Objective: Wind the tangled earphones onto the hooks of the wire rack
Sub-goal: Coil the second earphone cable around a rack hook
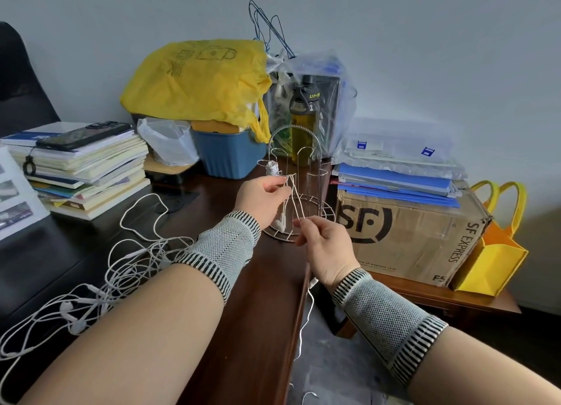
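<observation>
A silver wire rack [306, 174] with upright hooks stands on the dark wooden table [261, 283] near its right edge. One hook at its upper left carries a wound white bundle [272, 168]. My left hand [261, 196] pinches a white earphone cable [294, 196] beside the rack, with earbuds dangling below the fingers. My right hand [324, 237] pinches the same cable lower down, in front of the rack base; its loose end hangs past the table edge. A tangled heap of white earphones [100, 283] lies at the left.
A stack of books with a phone [82, 134] on top sits at the left. Behind the rack are a blue bin [227, 155], a yellow bag [197, 76] and a bottle [303, 122]. A cardboard box [406, 231] with blue folders and a yellow tote stand to the right.
</observation>
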The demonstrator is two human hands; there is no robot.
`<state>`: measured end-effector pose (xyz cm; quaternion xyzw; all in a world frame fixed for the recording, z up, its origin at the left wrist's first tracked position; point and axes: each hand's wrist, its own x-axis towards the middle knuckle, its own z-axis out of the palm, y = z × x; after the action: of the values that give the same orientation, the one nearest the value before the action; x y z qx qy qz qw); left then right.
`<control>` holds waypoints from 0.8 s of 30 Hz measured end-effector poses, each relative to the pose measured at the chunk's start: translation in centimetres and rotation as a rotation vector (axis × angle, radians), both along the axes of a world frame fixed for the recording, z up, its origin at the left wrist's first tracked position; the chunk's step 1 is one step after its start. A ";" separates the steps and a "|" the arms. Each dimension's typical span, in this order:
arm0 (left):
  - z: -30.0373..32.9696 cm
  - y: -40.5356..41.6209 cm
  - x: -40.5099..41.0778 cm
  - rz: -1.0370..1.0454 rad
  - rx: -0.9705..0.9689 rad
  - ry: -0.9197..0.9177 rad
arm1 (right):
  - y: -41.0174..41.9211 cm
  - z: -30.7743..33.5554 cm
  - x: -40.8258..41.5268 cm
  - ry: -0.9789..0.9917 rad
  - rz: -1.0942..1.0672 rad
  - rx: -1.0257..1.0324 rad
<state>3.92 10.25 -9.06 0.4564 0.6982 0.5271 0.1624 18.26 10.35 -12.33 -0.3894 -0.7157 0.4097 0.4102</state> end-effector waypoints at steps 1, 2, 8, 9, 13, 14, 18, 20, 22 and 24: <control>0.1 0.2 0.3 0.010 0.003 0.008 | 0.0 0.0 0.0 -0.007 -0.004 0.013; 0.1 0.4 0.5 0.022 0.007 0.016 | 0.1 -0.1 0.1 -0.010 -0.006 0.023; 0.2 0.5 0.7 0.046 -0.042 0.060 | -0.2 -0.5 -0.1 0.018 -0.009 0.031; 0.3 0.5 0.7 0.030 -0.056 0.010 | -0.4 -0.7 -0.3 0.021 0.006 0.031; 1.2 -0.3 1.5 -0.190 -0.118 -0.584 | -1.7 -1.8 -1.3 -0.146 0.121 0.122; 1.5 -0.6 1.5 -0.246 -0.127 -0.690 | -1.8 -1.9 -1.5 -0.195 0.136 0.129; 2.0 -1.4 1.1 -0.334 -0.140 -0.884 | -0.4 -1.9 -1.6 -0.241 0.104 0.052; 2.3 -1.4 1.1 -0.329 -0.143 -0.931 | 0.4 -2.0 -1.2 -0.234 0.054 0.005; 2.5 -1.3 1.3 -0.329 -0.156 -0.956 | 0.8 -2.3 -0.5 -0.230 0.001 -0.019; 2.5 -1.2 1.4 -0.340 -0.153 -0.962 | 0.7 -2.6 0.1 -0.210 0.007 -0.022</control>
<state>5.36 9.00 -6.60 0.2562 0.4972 0.5910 0.5813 18.35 11.09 -14.94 -0.4322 -0.7515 0.3760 0.3272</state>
